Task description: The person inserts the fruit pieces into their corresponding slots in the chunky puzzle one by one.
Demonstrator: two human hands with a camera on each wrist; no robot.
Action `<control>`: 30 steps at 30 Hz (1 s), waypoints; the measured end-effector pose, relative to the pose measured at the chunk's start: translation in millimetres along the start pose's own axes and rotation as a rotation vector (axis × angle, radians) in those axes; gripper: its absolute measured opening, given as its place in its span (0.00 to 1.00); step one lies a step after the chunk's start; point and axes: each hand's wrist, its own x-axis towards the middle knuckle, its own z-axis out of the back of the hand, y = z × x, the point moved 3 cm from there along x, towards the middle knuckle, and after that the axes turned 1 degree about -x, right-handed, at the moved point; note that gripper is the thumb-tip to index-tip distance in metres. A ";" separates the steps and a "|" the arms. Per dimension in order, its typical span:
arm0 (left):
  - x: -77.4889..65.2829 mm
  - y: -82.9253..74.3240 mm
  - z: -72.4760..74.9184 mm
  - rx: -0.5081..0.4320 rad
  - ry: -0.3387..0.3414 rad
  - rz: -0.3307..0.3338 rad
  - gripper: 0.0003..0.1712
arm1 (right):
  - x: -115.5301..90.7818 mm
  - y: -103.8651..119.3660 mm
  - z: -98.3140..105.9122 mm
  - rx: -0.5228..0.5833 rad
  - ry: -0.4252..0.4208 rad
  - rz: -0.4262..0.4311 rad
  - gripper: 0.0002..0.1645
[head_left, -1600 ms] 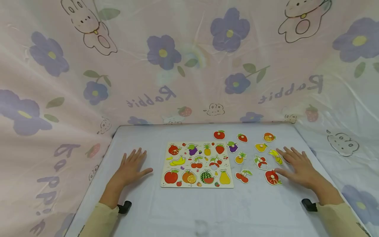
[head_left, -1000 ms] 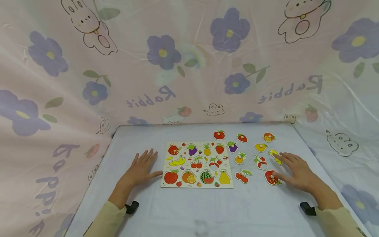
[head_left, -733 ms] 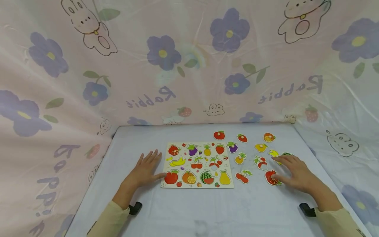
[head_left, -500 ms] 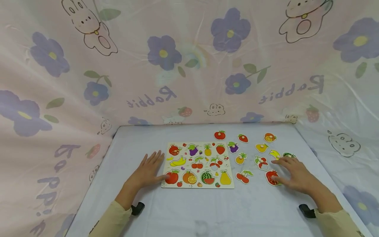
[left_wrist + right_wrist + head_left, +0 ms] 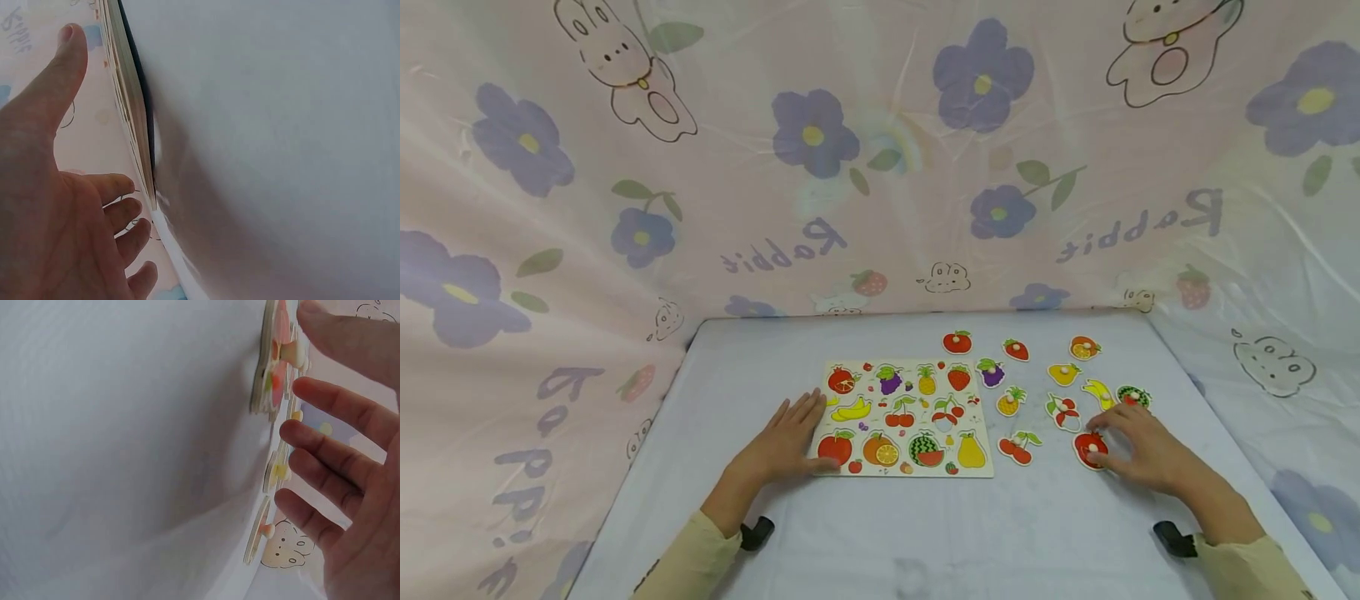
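Note:
A fruit puzzle board [image 5: 880, 425] lies on the white table. My left hand [image 5: 785, 443] is at its left edge, fingers extended, thumb over the lower left corner by the apple picture. In the left wrist view the thumb stands apart from the fingers beside the board's edge [image 5: 133, 100]. My right hand [image 5: 1146, 450] reaches over a pomegranate piece [image 5: 1086, 450], thumb and index finger spread around it. The right wrist view shows the piece's knob [image 5: 292, 354] in the gap between thumb and fingers, not pinched. A banana piece [image 5: 1098, 392] and a watermelon piece [image 5: 1133, 395] lie just beyond.
Other knobbed pieces lie right of the board: cherries [image 5: 1017, 450], pineapple [image 5: 1011, 402], grapes [image 5: 990, 372], pear [image 5: 1063, 374], strawberry [image 5: 1016, 349], orange [image 5: 1084, 347] and apple [image 5: 957, 342]. A patterned curtain [image 5: 895, 192] walls the table's back and sides.
My left hand has moved right to the board's edge. My right hand has drawn down and inward from beside the bananas to the pomegranate piece, uncovering the watermelon piece.

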 end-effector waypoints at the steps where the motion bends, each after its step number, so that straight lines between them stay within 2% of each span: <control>1: -0.4 -0.5 -0.4 0.001 -0.002 -0.005 0.73 | -0.1 0.8 0.3 -0.004 -0.012 0.014 0.25; 4: -1.4 -2.3 -1.5 0.012 0.006 -0.014 0.73 | -0.4 2.3 0.1 -0.021 -0.042 0.050 0.22; 12: -1.7 -4.3 -6.1 -0.023 0.021 0.003 0.75 | 1.6 1.9 -3.2 -0.025 0.038 0.012 0.20; 24: 1.0 -5.8 -9.7 0.018 0.020 -0.009 0.76 | 1.4 4.5 -6.2 0.022 0.036 0.039 0.17; 30: 1.9 -8.1 -11.1 0.026 0.020 -0.011 0.76 | 3.1 4.2 -7.1 0.043 0.083 -0.019 0.15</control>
